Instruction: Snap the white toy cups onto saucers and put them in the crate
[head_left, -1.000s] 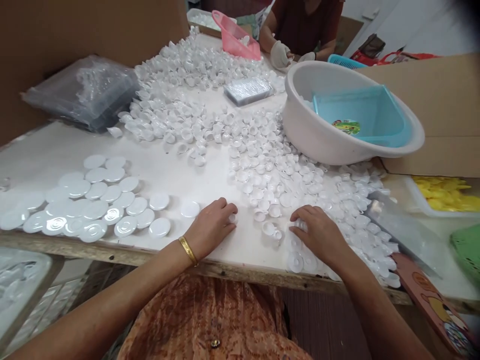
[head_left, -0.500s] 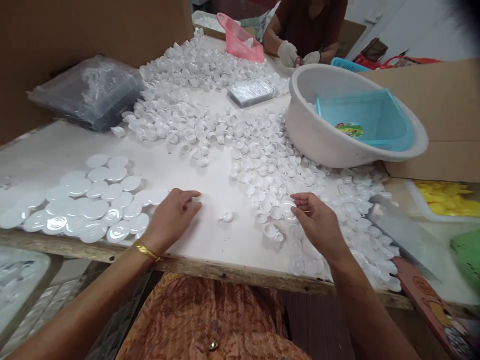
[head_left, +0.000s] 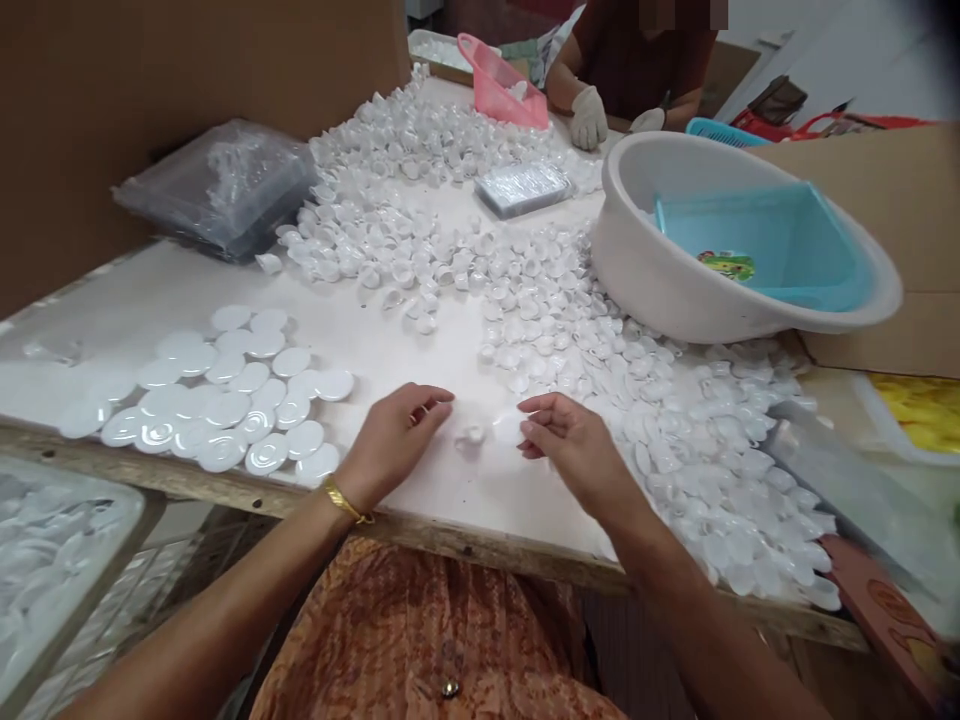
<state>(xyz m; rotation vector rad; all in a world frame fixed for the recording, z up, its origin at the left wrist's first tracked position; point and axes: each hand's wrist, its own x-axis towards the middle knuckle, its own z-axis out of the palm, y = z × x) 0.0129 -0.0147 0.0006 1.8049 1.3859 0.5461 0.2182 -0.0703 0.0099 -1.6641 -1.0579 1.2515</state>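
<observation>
My right hand [head_left: 566,440] pinches a small white plastic saucer [head_left: 508,430] between thumb and fingertips, just above the white table. Beside it, between my two hands, a small white cup-like piece [head_left: 470,437] lies on the tabletop. My left hand [head_left: 401,430] is held close to that piece, its thumb and fingers slightly apart with nothing between them. To its left lies a spread of overlapping white saucers [head_left: 225,408]. A broad heap of small white glossy cups [head_left: 555,345] covers the right and far side.
A large whitish basin [head_left: 652,290] holding a blue plastic bin [head_left: 795,245] stands at the right. A clear-wrapped stack [head_left: 217,190] and a wrapped pack [head_left: 523,190] sit farther back, with a pink scoop [head_left: 499,90]. Across the table works a person in gloves [head_left: 589,118].
My right hand has moved left from the heap's edge to the middle, carrying the saucer towards the small cup-like piece. My left hand has shifted slightly right. The gloved person's hands have moved apart.
</observation>
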